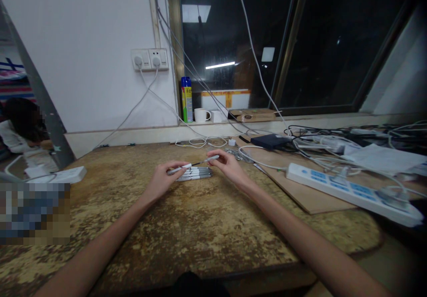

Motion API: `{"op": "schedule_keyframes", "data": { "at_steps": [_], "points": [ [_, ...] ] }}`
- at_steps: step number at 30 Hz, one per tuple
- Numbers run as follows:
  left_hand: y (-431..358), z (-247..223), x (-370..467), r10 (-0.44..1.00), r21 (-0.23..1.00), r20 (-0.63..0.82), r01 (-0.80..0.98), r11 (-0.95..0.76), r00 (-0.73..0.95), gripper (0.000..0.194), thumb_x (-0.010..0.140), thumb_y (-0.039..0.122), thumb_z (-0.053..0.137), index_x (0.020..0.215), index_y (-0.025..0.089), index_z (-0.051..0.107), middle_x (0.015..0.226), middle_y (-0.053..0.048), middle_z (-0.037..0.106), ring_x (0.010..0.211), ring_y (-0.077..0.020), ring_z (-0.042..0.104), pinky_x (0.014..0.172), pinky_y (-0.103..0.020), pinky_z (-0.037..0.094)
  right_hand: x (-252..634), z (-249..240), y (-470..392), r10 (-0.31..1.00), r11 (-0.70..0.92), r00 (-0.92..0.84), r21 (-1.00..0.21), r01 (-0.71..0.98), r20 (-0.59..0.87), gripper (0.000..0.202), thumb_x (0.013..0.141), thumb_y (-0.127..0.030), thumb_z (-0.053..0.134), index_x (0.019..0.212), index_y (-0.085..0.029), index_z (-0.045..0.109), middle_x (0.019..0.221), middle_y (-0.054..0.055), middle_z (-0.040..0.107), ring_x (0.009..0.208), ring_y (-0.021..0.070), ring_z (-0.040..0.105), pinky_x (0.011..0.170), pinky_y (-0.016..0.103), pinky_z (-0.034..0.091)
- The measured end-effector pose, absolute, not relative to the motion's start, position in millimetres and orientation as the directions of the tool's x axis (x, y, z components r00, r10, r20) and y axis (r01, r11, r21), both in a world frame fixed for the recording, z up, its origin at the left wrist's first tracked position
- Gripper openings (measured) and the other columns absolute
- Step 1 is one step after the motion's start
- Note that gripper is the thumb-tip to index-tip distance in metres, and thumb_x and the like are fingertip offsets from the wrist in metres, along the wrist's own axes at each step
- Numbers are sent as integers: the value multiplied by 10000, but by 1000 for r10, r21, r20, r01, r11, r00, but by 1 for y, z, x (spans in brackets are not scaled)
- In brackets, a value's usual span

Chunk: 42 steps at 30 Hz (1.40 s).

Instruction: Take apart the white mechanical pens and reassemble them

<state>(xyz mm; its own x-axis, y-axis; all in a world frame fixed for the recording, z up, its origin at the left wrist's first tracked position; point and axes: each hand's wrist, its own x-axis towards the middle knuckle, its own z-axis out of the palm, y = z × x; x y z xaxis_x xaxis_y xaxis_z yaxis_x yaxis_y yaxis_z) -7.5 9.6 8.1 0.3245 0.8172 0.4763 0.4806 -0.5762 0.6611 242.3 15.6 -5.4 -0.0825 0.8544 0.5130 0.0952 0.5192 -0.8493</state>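
Observation:
Above the worn table, my left hand (168, 173) is closed on the white barrel part (183, 168) of a pen. My right hand (228, 162) pinches the pen's grey part (212, 158) between thumb and fingers. A thin dark length (197, 162) shows between these two parts, and I cannot tell whether it still sits inside the white part. Just beneath and behind the hands lies a row of several grey and white pens (196, 173), side by side. Behind my right hand is a small pile of shiny pieces (238, 155), too blurred to name.
At right, a white power strip (333, 188) lies partly over a brown board (300, 194), near tangled cables (320, 141) and a dark flat box (269, 141). A spray can (187, 101) and white mug (200, 115) stand on the windowsill. Another person (25, 128) is at far left.

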Motion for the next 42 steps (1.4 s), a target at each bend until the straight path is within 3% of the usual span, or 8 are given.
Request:
{"op": "schedule_keyframes", "data": {
  "at_steps": [9,15,21,26,30,34,37,42],
  "points": [
    [4,7,0,793,667,478,431,-608,378,338,905,448,610,1102,220,762,1138,-66,753,1050,-247,684,968,-355,501,229,-10,7,846,497,-234,-867,27,478,262,802,-383,709,975,-187,687,923,39,715,794,174,659,747,301,518],
    [-1,10,2,790,661,463,437,-610,402,303,913,405,608,1103,225,762,1133,-62,754,1042,-235,686,965,-347,497,227,-9,4,838,519,-245,-851,80,488,255,805,-383,714,963,-187,677,922,37,700,782,170,657,738,296,528],
    [-4,12,4,765,634,467,436,-639,443,287,910,373,618,1116,233,759,1137,-57,750,1036,-225,679,958,-337,490,227,-11,5,855,463,-287,-885,45,433,313,912,-449,565,1083,-191,612,672,-7,655,543,147,582,551,269,477],
    [-3,11,3,770,639,468,436,-634,434,305,915,394,601,1117,228,759,1141,-65,748,1037,-235,678,951,-347,499,227,-11,4,839,501,-293,-861,89,458,287,868,-346,607,1118,-206,606,747,-17,665,649,143,603,628,256,477],
    [-2,10,2,762,636,467,429,-641,448,307,907,399,610,1117,233,761,1152,-64,747,1053,-240,674,978,-358,489,227,-10,3,851,465,-316,-882,80,420,280,917,-380,525,1112,-198,610,641,-34,618,566,138,563,572,253,443],
    [-2,10,1,777,650,446,436,-622,444,320,910,407,602,1131,236,756,1151,-64,750,1053,-244,679,969,-362,497,228,-10,3,838,494,-317,-864,94,445,301,852,-314,614,1133,-206,611,765,-13,674,687,148,615,661,264,473],
    [-2,10,1,777,644,443,444,-623,447,319,894,404,621,1121,230,761,1143,-65,752,1036,-246,684,954,-357,503,229,-9,3,843,478,-336,-871,113,419,268,897,-335,546,1118,-204,622,634,-36,615,600,149,577,610,265,451],
    [-2,11,3,787,662,441,436,-609,430,303,889,390,628,1101,221,762,1116,-61,760,1008,-237,695,940,-348,512,229,-9,3,826,513,-335,-851,113,453,258,871,-280,558,1105,-201,631,682,-33,608,645,147,573,642,266,443]
  ]
}}
